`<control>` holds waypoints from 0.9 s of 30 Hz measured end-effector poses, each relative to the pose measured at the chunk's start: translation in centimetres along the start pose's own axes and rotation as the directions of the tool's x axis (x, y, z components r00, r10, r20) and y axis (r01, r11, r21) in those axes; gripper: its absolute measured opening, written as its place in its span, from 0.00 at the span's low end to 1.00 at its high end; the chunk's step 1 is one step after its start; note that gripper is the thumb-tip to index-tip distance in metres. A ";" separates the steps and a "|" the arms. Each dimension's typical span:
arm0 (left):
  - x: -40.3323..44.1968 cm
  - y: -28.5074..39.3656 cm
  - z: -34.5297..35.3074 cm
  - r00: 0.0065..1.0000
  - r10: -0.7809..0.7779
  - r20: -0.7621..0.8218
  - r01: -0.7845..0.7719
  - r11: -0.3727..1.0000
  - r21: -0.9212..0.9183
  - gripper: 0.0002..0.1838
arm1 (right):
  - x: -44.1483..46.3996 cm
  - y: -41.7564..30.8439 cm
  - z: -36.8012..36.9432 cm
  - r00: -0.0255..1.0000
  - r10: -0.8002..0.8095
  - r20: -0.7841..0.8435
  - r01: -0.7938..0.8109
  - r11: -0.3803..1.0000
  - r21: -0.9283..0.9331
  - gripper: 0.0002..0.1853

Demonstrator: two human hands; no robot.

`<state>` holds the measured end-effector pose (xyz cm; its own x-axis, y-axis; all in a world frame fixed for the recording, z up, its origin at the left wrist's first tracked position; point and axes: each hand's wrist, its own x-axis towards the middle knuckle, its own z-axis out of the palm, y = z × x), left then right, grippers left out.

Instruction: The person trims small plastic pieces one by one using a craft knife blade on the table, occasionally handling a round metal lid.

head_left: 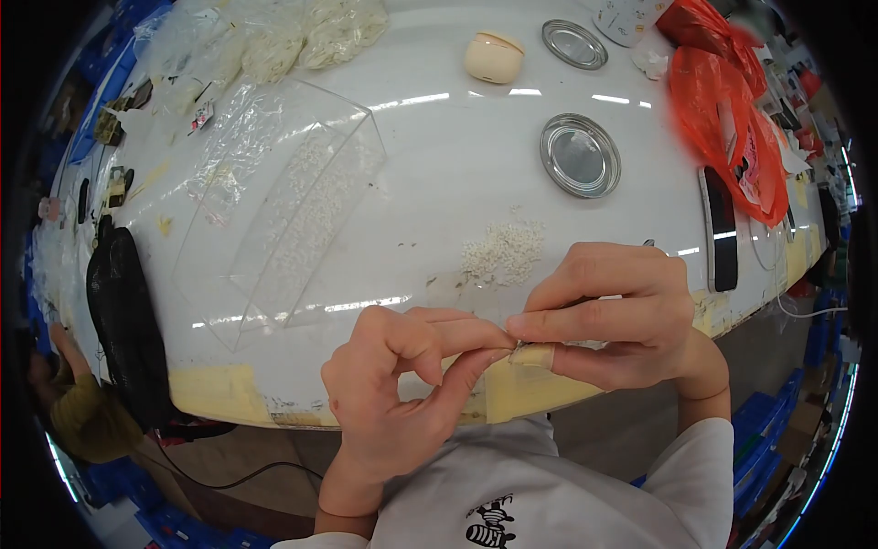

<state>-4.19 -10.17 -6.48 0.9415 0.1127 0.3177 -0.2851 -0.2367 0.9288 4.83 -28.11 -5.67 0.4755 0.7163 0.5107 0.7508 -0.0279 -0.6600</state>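
Thumb and fingertips of my left hand (398, 380) are pinched together at the table's near edge. My right hand (608, 320) meets it there, also in a pinch, with what looks like a yellowish wrap on the thumb tip. Something tiny sits between the fingertips of both hands, too small and covered to name. Just beyond them lies a loose heap of small white bead-like pieces (503, 253). To the left, a clear plastic tray (302, 206) holds more such white pieces along its length.
Two round metal lids or shallow tins (581, 156) and a cream-coloured case (494, 57) lie farther back. At right are a dark phone (720, 229) and red plastic bags (727, 128). Clear bags (274, 37) fill the back left; a black bag (126, 320) lies at the left edge.
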 end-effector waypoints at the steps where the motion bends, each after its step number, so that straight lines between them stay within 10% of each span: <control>1: 0.0 -0.1 -0.1 1.000 0.007 -0.006 -0.007 1.000 -0.015 0.22 | 0.0 0.0 0.0 1.000 -0.001 0.001 0.001 1.000 -0.002 0.18; 14: -0.1 -0.7 0.2 0.994 0.110 0.014 -0.110 0.991 0.074 0.20 | -0.1 -0.3 -0.2 1.000 0.012 0.018 -0.011 0.998 -0.061 0.16; 27: 0.3 -0.1 -0.4 0.969 -0.243 0.039 0.239 0.894 -0.379 0.24 | 0.4 -0.5 -1.0 0.986 0.157 0.053 -0.162 0.983 0.087 0.16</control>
<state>-3.95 -9.70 -6.39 0.9887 0.1293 0.0753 -0.0982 0.1809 0.9786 5.11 -28.54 -4.58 0.5628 0.7389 0.3705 0.6211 -0.0822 -0.7794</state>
